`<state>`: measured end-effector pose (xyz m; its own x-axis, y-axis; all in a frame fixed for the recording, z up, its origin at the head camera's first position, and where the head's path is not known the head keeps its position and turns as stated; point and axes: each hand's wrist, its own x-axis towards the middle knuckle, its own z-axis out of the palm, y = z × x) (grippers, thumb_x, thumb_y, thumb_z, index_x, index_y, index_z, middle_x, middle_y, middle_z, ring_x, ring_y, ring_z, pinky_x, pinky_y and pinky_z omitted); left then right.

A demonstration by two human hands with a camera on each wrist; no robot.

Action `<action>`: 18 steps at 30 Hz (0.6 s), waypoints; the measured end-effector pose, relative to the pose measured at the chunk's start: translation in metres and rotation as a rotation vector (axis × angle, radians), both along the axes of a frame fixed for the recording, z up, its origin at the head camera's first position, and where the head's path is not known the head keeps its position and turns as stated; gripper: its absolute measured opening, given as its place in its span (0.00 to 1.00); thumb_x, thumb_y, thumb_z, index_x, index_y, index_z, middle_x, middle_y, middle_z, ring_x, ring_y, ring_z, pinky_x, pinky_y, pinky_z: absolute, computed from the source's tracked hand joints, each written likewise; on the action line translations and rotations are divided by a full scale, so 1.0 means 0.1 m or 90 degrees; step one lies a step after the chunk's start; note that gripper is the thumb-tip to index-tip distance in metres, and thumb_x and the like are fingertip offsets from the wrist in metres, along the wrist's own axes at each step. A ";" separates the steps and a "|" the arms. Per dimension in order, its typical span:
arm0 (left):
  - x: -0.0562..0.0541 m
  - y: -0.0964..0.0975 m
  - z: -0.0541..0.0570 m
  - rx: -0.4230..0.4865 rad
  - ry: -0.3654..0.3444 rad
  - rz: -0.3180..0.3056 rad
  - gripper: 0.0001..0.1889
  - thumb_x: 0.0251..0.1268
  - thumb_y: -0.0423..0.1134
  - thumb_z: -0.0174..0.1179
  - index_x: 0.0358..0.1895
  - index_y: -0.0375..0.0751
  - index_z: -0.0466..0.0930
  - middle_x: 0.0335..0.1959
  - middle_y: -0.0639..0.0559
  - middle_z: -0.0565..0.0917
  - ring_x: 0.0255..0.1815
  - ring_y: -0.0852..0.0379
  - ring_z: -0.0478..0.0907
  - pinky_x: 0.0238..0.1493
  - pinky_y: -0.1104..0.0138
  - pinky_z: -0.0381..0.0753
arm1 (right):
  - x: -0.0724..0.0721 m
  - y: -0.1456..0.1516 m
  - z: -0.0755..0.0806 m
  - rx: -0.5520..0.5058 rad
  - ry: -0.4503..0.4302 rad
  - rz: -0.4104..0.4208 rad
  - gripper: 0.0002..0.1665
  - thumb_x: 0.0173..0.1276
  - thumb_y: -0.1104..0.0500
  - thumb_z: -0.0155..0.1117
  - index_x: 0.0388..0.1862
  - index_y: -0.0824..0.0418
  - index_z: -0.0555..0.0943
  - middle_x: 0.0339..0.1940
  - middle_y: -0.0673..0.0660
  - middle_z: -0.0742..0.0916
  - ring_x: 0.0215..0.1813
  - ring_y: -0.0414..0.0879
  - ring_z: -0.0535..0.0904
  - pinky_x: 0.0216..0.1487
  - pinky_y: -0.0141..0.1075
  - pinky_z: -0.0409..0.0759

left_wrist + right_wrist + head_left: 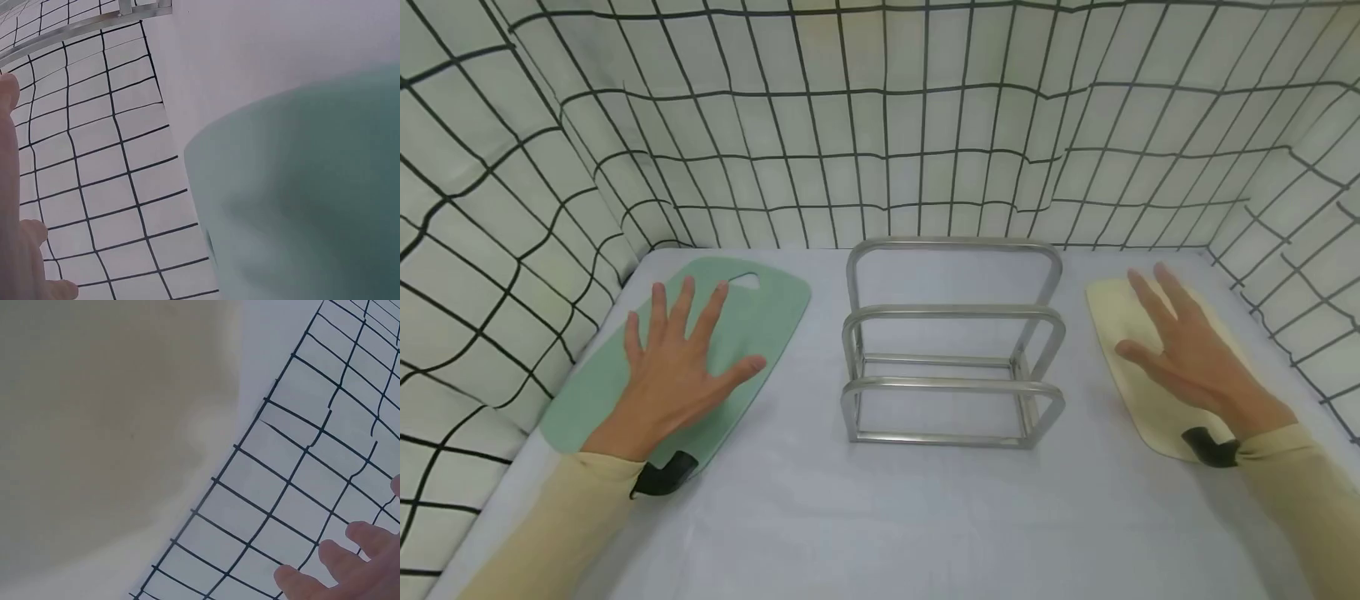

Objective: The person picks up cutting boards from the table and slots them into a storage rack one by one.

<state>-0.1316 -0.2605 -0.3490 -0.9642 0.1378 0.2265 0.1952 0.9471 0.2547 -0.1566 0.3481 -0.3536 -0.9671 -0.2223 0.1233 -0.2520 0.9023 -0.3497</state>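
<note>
On the left lies a green cutting board (pixel 767 292) with a slot near its far edge. My left hand (pixel 673 375) is over it with fingers spread and straight, holding nothing. A cream cutting board (pixel 1120 350) lies flat on the right. Over that board is my right hand (pixel 1195 358), its fingers extended and its thumb apart. In the left wrist view the green board (pixel 300 175) fills the right side, with fingertips at the left edge. The right wrist view shows the cream board (pixel 112 425) and fingertips at the lower right.
Between the boards stands a silver metal rack (pixel 955 383) with three upright loops of rising height. White cloth covers the table (pixel 925 517). Walls of white sheet with a black grid (pixel 887 125) enclose the back and both sides.
</note>
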 end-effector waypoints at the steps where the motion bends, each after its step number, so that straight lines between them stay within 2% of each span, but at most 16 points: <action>1: 0.00 0.01 0.00 0.003 0.004 -0.002 0.54 0.65 0.75 0.54 0.86 0.59 0.39 0.87 0.37 0.38 0.87 0.31 0.22 0.76 0.24 0.26 | 0.00 0.00 0.00 -0.004 0.004 0.002 0.55 0.76 0.34 0.56 0.87 0.43 0.36 0.88 0.61 0.36 0.85 0.76 0.36 0.73 0.82 0.44; 8: -0.04 0.11 -0.01 0.032 0.040 -0.024 0.52 0.64 0.74 0.57 0.86 0.61 0.43 0.87 0.36 0.45 0.87 0.30 0.31 0.77 0.25 0.33 | -0.02 -0.05 -0.03 -0.021 0.052 0.009 0.58 0.72 0.36 0.65 0.88 0.46 0.42 0.87 0.68 0.49 0.80 0.78 0.54 0.71 0.80 0.56; 13: -0.06 0.16 -0.02 0.058 0.074 -0.050 0.51 0.62 0.72 0.61 0.84 0.60 0.50 0.85 0.34 0.52 0.87 0.30 0.40 0.76 0.28 0.39 | -0.04 -0.07 -0.05 -0.057 0.096 0.028 0.59 0.68 0.36 0.70 0.87 0.48 0.49 0.83 0.71 0.57 0.79 0.77 0.57 0.72 0.78 0.57; 18: -0.08 0.22 -0.02 0.082 0.092 -0.068 0.51 0.61 0.75 0.59 0.83 0.57 0.53 0.83 0.34 0.57 0.85 0.28 0.47 0.74 0.30 0.43 | -0.05 -0.11 -0.07 -0.087 0.130 0.046 0.58 0.65 0.40 0.73 0.86 0.50 0.53 0.81 0.71 0.61 0.79 0.74 0.58 0.76 0.74 0.57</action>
